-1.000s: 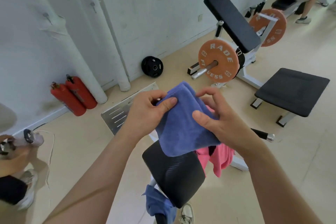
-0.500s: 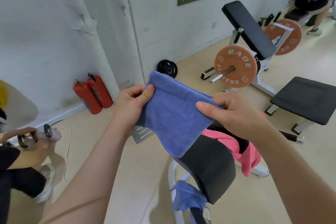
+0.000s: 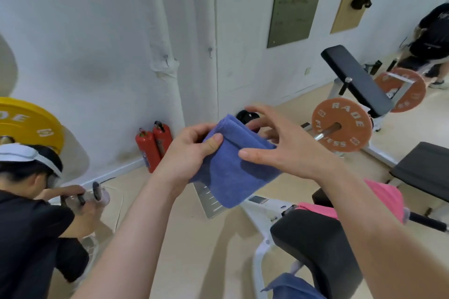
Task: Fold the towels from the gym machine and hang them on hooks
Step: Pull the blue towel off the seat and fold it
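1. Head view: gripping folded blue towel (image 3: 233, 167) at top corner w/ L hand (image 3: 192, 155), thumb over fold to keep layers shut; hanging btwn both hands.
2. Holding nothing w/ R hand (image 3: 284, 143): fingers spread, thumb at towel's R edge, prob. steadying.
3. Facing wall hooks (image 3: 166, 57) above L hand, likely next stop.

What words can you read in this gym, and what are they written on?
"RADE": top of the near orange weight plate.
"FI" and "NESS": bottom of that plate; letters between hidden by the bar.
"DE": yellow weight plate; the rest is cut off.
Far orange weight plate: lettering too blurred to read.
Fire extinguishers: label too small to read.
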Motion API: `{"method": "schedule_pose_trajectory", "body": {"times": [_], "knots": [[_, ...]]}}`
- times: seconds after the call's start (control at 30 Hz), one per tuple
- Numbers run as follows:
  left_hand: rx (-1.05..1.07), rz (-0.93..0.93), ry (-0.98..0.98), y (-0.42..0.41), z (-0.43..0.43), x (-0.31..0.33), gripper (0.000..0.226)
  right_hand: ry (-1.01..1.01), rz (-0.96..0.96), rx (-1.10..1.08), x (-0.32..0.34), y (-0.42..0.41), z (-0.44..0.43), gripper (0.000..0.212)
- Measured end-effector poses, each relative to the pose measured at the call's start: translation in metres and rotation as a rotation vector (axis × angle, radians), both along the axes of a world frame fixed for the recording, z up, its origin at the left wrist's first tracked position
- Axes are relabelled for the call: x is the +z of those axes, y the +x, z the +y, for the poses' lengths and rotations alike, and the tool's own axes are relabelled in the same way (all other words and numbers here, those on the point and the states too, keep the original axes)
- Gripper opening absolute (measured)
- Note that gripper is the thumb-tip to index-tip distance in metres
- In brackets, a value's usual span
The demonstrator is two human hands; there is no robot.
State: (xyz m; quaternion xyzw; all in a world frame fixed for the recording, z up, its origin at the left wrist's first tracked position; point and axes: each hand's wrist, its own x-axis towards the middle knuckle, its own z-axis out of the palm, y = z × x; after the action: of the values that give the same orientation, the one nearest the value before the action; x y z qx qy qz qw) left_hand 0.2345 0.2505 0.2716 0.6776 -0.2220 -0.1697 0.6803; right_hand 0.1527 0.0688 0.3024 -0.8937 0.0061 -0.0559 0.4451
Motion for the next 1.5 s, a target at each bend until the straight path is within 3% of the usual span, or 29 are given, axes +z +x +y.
{"method": "schedule_pose_trajectory", "body": {"times": [0.03, 0.2, 0.33, 0.43, 0.57, 0.67, 0.77, 0.87, 1.03, 1.2, 1.23, 1.3, 1.37, 1.5], "knots": [[-0.01, -0.032, 0.014, 0.001, -0.001, 0.004, 0.02, 0.012, -0.016, 0.008, 0.002, 0.008, 0.006, 0.065], [0.022, -0.179, 0.115, 0.017, -0.006, 0.009, 0.015, 0.125, -0.17, 0.0, -0.002, 0.047, 0.011, 0.013], [0.124, -0.491, 0.429, 0.047, -0.019, 0.011, 0.018, 0.383, -0.218, -0.041, -0.011, 0.077, 0.0, 0.008], [0.183, -0.656, 0.455, 0.079, -0.036, 0.014, 0.03, 0.495, -0.157, 0.005, -0.015, 0.109, -0.016, 0.011], [0.258, -0.503, 0.272, 0.143, -0.067, 0.028, 0.03, 0.477, 0.034, 0.117, -0.007, 0.151, -0.063, 0.031], [0.34, -0.381, 0.163, 0.191, -0.084, 0.036, 0.033, 0.456, -0.117, 0.05, 0.001, 0.184, -0.087, 0.025], [0.402, -0.237, -0.002, 0.233, -0.094, 0.043, 0.035, 0.331, -0.215, 0.092, 0.02, 0.223, -0.099, 0.012], [0.502, -0.113, -0.169, 0.276, -0.094, 0.048, 0.033, 0.158, -0.126, 0.177, 0.035, 0.266, -0.105, 0.015], [0.579, -0.083, -0.143, 0.36, -0.087, 0.048, 0.038, -0.058, -0.232, 0.118, 0.054, 0.355, -0.093, 0.027], [0.369, 0.127, -0.204, 0.443, -0.072, 0.042, 0.015, -0.178, -0.283, 0.087, 0.095, 0.458, -0.057, 0.029], [0.344, 0.154, -0.207, 0.46, -0.069, 0.042, 0.019, -0.234, -0.279, 0.087, 0.101, 0.479, -0.051, 0.028], [0.38, 0.105, -0.095, 0.49, -0.068, 0.044, 0.037, -0.341, -0.251, 0.106, 0.111, 0.513, -0.042, 0.027], [0.489, -0.074, 0.029, 0.513, -0.07, 0.06, 0.049, -0.45, -0.225, 0.135, 0.122, 0.542, -0.039, 0.028], [0.332, -0.338, -0.049, 0.539, -0.078, 0.12, 0.026, -0.493, -0.131, 0.208, 0.143, 0.59, -0.043, 0.019]]}}
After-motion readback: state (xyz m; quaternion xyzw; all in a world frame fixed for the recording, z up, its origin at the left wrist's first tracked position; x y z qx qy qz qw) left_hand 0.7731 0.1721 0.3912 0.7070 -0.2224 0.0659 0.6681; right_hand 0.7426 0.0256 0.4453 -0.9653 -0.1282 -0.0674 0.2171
